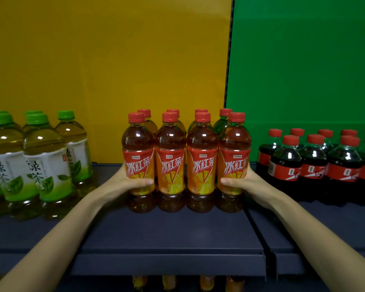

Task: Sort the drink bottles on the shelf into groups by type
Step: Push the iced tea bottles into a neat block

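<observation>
A block of several iced red tea bottles (201,165), with red caps and orange labels, stands in two rows at the middle of the dark shelf (169,232). My left hand (133,182) wraps round the leftmost front bottle, thumb across its label. My right hand (240,182) wraps round the rightmost front bottle in the same way. Several green tea bottles (44,163) with green caps stand grouped at the left. Several cola bottles (312,163) with red caps stand grouped at the right.
A yellow back panel (105,60) rises behind the left and middle, a green panel (303,60) behind the right. A seam (259,232) divides the shelf boards. Bottle tops on a lower shelf (188,283) show under the front edge.
</observation>
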A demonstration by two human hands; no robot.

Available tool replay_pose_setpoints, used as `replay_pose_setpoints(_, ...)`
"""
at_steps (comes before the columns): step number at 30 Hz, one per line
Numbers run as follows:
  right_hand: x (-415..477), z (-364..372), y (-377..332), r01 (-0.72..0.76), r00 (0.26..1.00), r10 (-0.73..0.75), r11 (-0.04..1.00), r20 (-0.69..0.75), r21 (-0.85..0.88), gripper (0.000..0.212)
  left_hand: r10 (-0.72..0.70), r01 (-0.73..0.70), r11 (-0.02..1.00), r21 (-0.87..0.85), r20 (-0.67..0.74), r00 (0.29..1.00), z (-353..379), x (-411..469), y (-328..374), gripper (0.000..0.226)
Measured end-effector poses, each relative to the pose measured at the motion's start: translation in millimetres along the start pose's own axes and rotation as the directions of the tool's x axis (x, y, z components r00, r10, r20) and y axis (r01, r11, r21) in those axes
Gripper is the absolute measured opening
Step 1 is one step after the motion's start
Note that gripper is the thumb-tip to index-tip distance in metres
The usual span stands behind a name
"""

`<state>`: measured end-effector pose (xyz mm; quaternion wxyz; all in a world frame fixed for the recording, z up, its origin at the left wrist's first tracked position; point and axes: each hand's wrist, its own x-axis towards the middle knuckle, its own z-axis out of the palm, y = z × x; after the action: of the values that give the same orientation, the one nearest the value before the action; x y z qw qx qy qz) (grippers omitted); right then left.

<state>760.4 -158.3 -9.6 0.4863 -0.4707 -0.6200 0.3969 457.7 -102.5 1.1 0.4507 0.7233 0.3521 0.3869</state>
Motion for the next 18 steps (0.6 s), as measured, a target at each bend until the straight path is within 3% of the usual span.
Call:
replay_pose_setpoints(5, -9, -1, -10, -0.05, 0.999, 0.05, 0.994, -0.008, -0.095, 0.114, -0.001, 0.001, 1.0, 0.013, -0.003, 1.0, -2, -3, 3, 0.106)
replay_pose_setpoints(8, -24, -1, -20, -0.038, 0.995, 0.018, 0.977, -0.098, -0.21, 0.102, -0.04, 0.049, 0.988, 0.15, -0.061, 0.997, -4, -12, 2, 0.113)
replay_pose_setpoints(10, -39, -2, -23, -0.035, 0.974, -0.04, 0.946, -0.222, -0.322, 0.096, -0.023, 0.058, 0.972, 0.227, -0.152, 0.988, -8, -24, 0, 0.1)
replay_pose_setpoints(12, -56, -5, -22, -0.014, 0.934, -0.15, 0.893, -0.325, -0.45, 0.075, 0.046, 0.022, 0.951, 0.307, -0.211, 0.976, -13, -42, 2, 0.084)
replay_pose_setpoints(15, -79, -4, -24, 0.079, 0.89, -0.327, 0.798, -0.318, -0.598, 0.029, 0.211, -0.042, 0.825, 0.564, -0.237, 0.948, -22, -76, 5, 0.049)
replay_pose_setpoints(18, -91, 10, -29, 0.148, 0.928, -0.329, 0.758, -0.177, -0.635, 0.018, 0.339, 0.051, 0.593, 0.803, -0.306, 0.89, -31, -115, 2, 0.032)
